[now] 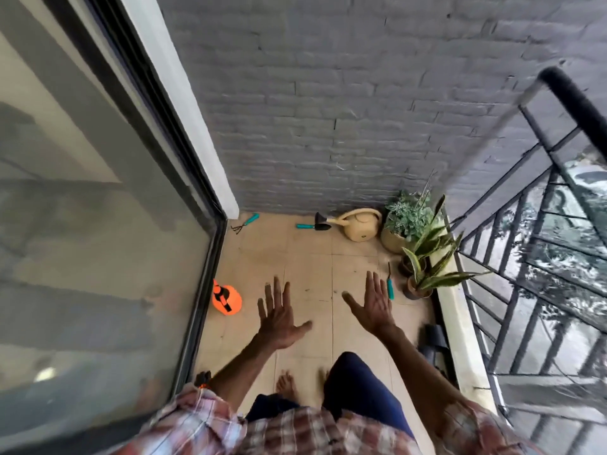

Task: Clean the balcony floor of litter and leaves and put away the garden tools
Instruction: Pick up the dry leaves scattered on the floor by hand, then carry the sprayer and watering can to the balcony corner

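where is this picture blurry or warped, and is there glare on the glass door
Head view: the wide lens bends the railing and door frame; the shirt at the bottom is smeared; the glass door shows dull reflections, no harsh glare.

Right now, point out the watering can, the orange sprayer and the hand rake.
watering can [361,230]: head view, on its body.
orange sprayer [236,302]: head view, on its orange tank.
hand rake [250,220]: head view, on its teal handle.
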